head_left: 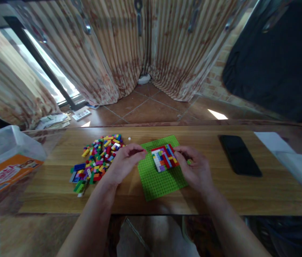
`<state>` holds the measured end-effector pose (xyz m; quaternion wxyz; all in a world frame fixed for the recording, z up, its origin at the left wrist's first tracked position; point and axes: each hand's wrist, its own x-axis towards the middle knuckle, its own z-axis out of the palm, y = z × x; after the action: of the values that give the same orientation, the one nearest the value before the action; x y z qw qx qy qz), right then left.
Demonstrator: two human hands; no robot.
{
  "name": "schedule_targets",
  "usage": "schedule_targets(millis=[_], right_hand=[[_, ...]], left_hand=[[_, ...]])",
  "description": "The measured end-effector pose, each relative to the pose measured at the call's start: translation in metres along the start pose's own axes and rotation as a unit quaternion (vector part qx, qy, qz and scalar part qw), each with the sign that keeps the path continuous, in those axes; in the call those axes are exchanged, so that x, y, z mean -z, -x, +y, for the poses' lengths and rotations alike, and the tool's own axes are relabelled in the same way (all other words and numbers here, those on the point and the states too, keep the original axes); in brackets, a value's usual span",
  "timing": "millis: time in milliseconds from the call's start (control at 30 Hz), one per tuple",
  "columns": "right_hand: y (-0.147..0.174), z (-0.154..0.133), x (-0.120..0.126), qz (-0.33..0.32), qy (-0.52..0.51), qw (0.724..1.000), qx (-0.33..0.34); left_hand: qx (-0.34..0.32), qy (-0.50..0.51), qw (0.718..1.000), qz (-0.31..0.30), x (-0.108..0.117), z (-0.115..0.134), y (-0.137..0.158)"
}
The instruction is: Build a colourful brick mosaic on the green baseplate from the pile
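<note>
On green baseplate [159, 185], multicoloured bricks [165, 157]

A black phone [240, 155] lies on the right of the wooden table [46, 192], left of white paper [274, 142]. Striped curtains [124, 53] hang along the far side above brown floor tiles [151, 107]; loose papers [53, 120] lie far left.

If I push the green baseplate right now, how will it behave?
The green baseplate looks thin and flat: probably light, unlikely to tip. The wooden table under it looks fairly smooth, so it may slide. Its studded top probably won't feel slippery.
</note>
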<state>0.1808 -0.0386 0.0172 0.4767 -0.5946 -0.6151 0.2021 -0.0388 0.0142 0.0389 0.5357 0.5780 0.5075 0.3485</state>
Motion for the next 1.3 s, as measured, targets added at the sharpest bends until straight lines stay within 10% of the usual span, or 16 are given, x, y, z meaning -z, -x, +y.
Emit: schedule_targets(millis=[267,600,1300], right_hand=[[0.008,-0.017,-0.009,-0.157,-0.073,0.98,0.095],[0.009,-0.013,-0.013,-0.053,-0.202,0.976,-0.066],[0.007,-0.007,-0.018,-0.049,-0.148,0.987,-0.05]], left_hand=[[0.09,0.211,0.962,-0.147,-0.037,0.001,0.007],[0.159,0.31,0.931,-0.108,-0.05,0.001,0.008],[-0.035,0.058,0.995,-0.073,-0.063,-0.003,0.013]])
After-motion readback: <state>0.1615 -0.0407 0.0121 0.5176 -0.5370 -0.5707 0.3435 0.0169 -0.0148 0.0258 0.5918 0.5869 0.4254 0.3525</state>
